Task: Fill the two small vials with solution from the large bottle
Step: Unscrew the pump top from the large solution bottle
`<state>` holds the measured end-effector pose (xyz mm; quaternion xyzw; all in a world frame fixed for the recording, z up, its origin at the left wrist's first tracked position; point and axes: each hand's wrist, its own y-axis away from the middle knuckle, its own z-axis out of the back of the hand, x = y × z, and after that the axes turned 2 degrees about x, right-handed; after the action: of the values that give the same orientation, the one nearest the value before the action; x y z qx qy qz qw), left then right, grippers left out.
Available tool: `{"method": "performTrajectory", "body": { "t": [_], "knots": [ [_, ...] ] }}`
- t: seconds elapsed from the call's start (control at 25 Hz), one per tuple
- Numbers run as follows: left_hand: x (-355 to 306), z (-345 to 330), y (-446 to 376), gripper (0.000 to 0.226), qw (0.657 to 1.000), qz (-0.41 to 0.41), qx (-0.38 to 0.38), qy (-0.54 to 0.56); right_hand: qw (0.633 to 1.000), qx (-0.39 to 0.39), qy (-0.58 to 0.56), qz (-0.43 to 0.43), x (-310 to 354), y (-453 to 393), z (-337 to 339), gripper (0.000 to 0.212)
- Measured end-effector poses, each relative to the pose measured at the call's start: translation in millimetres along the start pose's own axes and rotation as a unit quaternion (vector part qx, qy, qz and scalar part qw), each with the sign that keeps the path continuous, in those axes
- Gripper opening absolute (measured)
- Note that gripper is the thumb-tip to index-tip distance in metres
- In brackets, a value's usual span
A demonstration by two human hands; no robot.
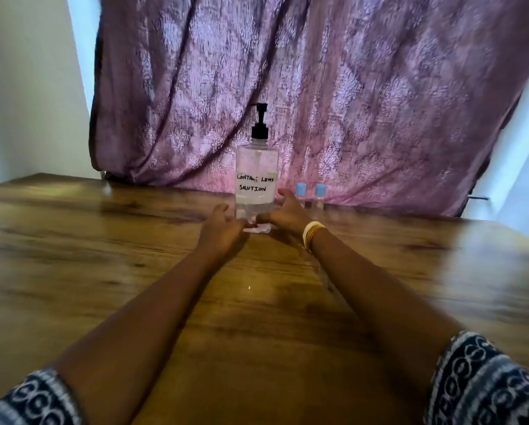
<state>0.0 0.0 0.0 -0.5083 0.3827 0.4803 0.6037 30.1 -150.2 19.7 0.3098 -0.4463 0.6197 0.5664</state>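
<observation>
A large clear pump bottle (256,179) with a black pump and a handwritten "contact lens solution" label stands upright at the far side of the wooden table (104,271). Just right of it stand two small clear vials, the left vial (301,195) and the right vial (320,196), each with a light blue cap on. My left hand (222,227) is at the bottle's lower left and my right hand (287,211) at its lower right, fingers apart on either side of the base. Neither hand visibly grips it. The image is blurred.
A purple patterned curtain (349,102) hangs right behind the bottle and vials. White walls flank it. Something small and white (257,230) lies under the bottle's base. Bangles (311,234) sit on my right wrist.
</observation>
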Motion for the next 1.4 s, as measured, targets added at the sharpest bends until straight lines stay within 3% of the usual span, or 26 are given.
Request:
{"method": "performTrajectory", "body": {
  "t": [0.2, 0.4, 0.56, 0.72, 0.84, 0.92, 1.04, 1.16, 1.28, 1.4],
  "knots": [
    [-6, -3, -12, 0.032, 0.992, -0.003, 0.035, 0.12, 0.996, 0.037, -0.07, 0.036, -3, -5, -2, 0.066],
    [-27, 5, 3, 0.049, 0.983, -0.062, 0.081, 0.154, 0.991, 0.095, -0.066, 0.064, -1, 42, 16, 0.055],
    [-50, 11, 26, 0.06, 0.974, -0.142, 0.099, 0.144, 0.986, 0.118, -0.098, 0.069, 2, 93, 25, 0.063],
    [-78, 13, 49, 0.033, 0.965, -0.171, 0.102, 0.169, 0.984, 0.136, -0.089, 0.066, 11, 136, 30, 0.061],
    [-96, 16, 66, 0.021, 0.966, -0.18, 0.135, 0.124, 0.977, 0.193, 0.018, 0.093, 32, 155, 49, 0.052],
    [-100, 21, 72, 0.018, 0.967, -0.17, 0.164, 0.098, 0.982, 0.138, -0.007, 0.131, 56, 160, 64, 0.04],
    [-97, 23, 76, 0.024, 0.965, -0.153, 0.188, 0.103, 0.98, -0.037, -0.09, 0.175, 103, 157, 78, 0.043],
    [-98, 22, 83, 0.03, 0.96, -0.151, 0.198, 0.128, 0.977, -0.049, 0.005, 0.206, 140, 160, 71, 0.025],
    [-98, 22, 85, 0.035, 0.958, -0.146, 0.199, 0.147, 0.973, -0.082, 0.093, 0.194, 149, 156, 68, 0.035],
    [-99, 21, 88, 0.03, 0.96, -0.139, 0.192, 0.152, 0.974, -0.071, 0.112, 0.185, 148, 152, 68, 0.031]
  ]
}}
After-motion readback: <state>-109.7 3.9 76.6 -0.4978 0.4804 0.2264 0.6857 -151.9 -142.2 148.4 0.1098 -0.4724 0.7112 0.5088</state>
